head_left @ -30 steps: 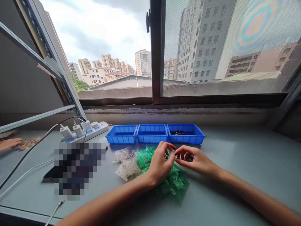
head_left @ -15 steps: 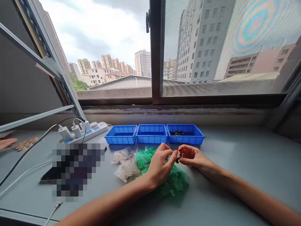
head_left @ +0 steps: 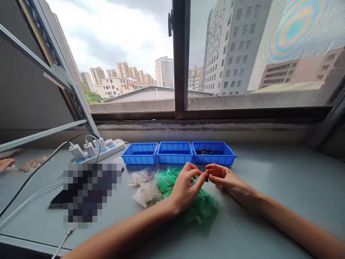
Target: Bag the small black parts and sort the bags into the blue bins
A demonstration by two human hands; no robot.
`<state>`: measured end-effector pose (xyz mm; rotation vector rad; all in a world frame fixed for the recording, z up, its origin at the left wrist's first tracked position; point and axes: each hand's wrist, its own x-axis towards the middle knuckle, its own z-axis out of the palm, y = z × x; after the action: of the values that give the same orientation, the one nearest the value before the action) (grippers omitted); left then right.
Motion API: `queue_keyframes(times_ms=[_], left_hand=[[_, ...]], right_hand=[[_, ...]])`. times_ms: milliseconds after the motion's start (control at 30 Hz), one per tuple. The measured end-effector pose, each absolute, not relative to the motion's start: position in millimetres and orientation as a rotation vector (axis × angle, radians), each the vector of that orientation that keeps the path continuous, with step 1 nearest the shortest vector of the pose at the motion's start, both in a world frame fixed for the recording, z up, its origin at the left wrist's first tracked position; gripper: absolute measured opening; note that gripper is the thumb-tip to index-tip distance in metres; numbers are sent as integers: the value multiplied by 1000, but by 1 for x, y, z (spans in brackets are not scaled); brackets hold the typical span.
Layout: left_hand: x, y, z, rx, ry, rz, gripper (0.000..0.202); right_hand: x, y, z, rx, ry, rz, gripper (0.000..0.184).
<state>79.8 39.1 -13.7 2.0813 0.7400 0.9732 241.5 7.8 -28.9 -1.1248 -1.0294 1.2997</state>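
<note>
My left hand (head_left: 185, 187) and my right hand (head_left: 223, 178) meet fingertip to fingertip above a pile of small green plastic bags (head_left: 199, 210) on the grey table. Both pinch a tiny dark part (head_left: 207, 177) held between them. Behind the hands stand three blue bins in a row: the left bin (head_left: 140, 153), the middle bin (head_left: 174, 152) and the right bin (head_left: 214, 152), which holds several small dark parts. Two clear bags of pale parts (head_left: 145, 187) lie left of the green pile.
A white power strip (head_left: 98, 150) with plugged chargers and cables sits at the back left. A blurred dark item (head_left: 88, 190) lies at the left front. Another person's hand (head_left: 5, 163) shows at the far left edge. A window sill runs behind the bins.
My two hands have drawn together and closed on the small dark part; before, the fingers were looser and slightly apart. They have risen a little toward the bins.
</note>
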Motion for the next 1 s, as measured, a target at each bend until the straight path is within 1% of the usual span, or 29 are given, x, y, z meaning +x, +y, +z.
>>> queue_keyframes(times_ms=[300, 467, 700, 1000], left_hand=[[81, 40, -19, 2085, 706, 1032, 21], [82, 40, -22, 2086, 675, 1089, 20], [83, 38, -21, 2109, 716, 1086, 12], [84, 36, -16, 2058, 837, 1013, 17]], right_hand=[[253, 12, -39, -1166, -1039, 1297, 61], [259, 12, -45, -1137, -1083, 1344, 54], [258, 11, -41, -1189, -1059, 1327, 59], [250, 9, -33, -1270, -1051, 1243, 61]])
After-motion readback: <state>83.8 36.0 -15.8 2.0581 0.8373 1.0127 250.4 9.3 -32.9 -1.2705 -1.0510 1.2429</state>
